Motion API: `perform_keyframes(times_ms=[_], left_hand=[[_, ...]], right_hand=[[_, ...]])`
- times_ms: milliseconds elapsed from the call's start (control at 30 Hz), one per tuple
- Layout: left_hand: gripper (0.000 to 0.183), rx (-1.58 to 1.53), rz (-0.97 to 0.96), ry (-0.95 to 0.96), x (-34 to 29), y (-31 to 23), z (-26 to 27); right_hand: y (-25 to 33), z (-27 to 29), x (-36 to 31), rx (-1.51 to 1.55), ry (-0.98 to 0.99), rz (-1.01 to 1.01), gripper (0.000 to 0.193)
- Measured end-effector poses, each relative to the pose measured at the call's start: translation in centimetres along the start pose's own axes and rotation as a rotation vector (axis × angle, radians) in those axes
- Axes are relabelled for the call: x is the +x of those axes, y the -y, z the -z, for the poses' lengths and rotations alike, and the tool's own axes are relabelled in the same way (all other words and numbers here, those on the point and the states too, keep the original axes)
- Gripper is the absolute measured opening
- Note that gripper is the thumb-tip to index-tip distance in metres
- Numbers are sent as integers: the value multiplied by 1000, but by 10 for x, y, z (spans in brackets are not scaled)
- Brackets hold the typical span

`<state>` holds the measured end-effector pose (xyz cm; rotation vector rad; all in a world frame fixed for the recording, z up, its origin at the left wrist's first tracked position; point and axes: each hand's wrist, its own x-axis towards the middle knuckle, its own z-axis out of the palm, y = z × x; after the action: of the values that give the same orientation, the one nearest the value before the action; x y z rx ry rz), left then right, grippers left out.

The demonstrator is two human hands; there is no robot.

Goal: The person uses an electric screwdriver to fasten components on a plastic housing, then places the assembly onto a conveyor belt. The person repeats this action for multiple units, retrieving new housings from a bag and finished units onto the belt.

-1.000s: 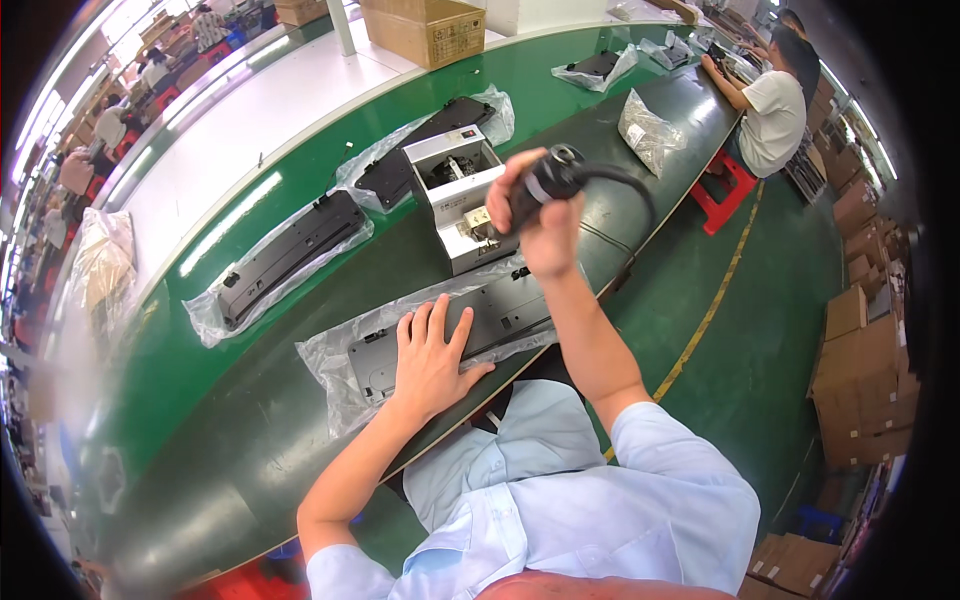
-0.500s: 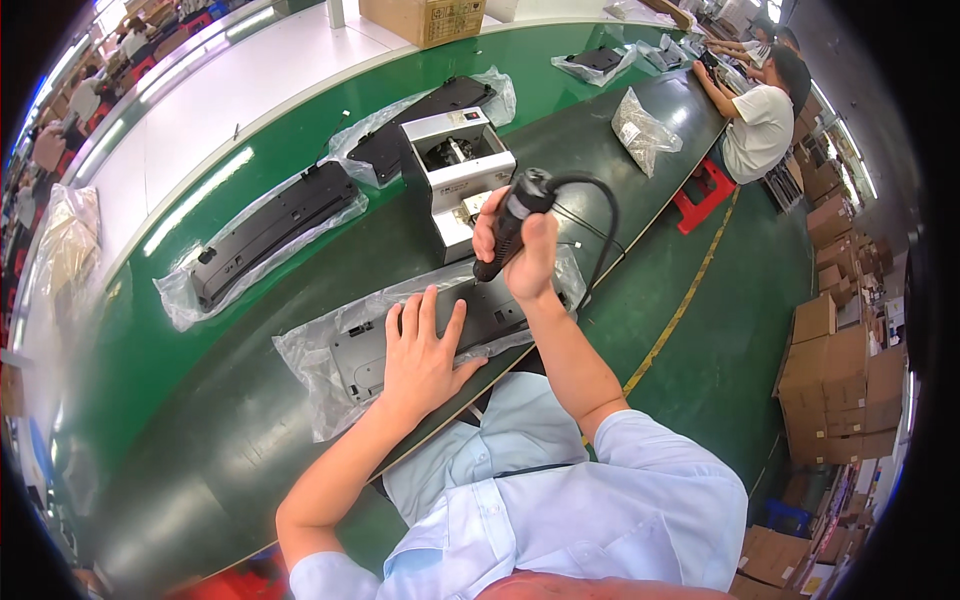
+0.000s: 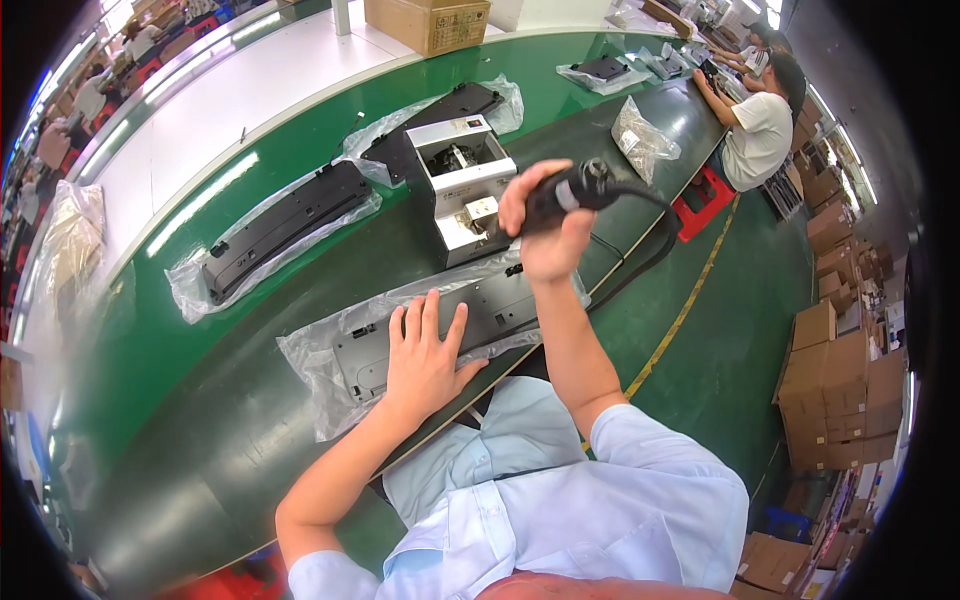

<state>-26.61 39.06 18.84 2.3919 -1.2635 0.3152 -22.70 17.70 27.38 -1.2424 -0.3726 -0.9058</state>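
Observation:
My right hand (image 3: 552, 250) is wrapped around a black electric screwdriver (image 3: 560, 198) with a cable at its upper end. The driver tilts left, its lower end beside the silver and black screw feeder (image 3: 468, 180); whether they touch is hard to tell. Below it lies a long black plastic housing (image 3: 482, 312) on clear plastic wrap (image 3: 310, 365). Resting flat on the housing's middle is my left hand (image 3: 425, 365), fingers spread.
Two more black housings (image 3: 285, 230) (image 3: 440, 122) lie in wrap on the green belt (image 3: 235, 180). A bag of small parts (image 3: 642, 140) sits farther right on the dark bench (image 3: 240, 440). A cardboard box (image 3: 430, 25) stands at the back. A seated person (image 3: 757, 135) works at far right.
My right hand has lifted the screwdriver off the housing, tilting it and bringing its lower end toward the screw feeder. My left hand stays on the housing.

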Motion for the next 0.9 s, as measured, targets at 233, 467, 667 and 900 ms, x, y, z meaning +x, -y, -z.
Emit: perform_keyframes(times_ms=[233, 467, 667, 900], left_hand=[[80, 0, -14, -15, -9, 3, 2], [80, -9, -4, -4, -19, 8, 12], [81, 9, 11, 12, -27, 9, 15], [81, 22, 14, 0, -33, 9, 19]], right_hand=[[2, -1, -4, 37, 39, -82, 73], [48, 6, -69, 8, 90, -267, 79], [37, 3, -82, 10, 30, -315, 82], [37, -9, -81, -14, 99, -355, 80]])
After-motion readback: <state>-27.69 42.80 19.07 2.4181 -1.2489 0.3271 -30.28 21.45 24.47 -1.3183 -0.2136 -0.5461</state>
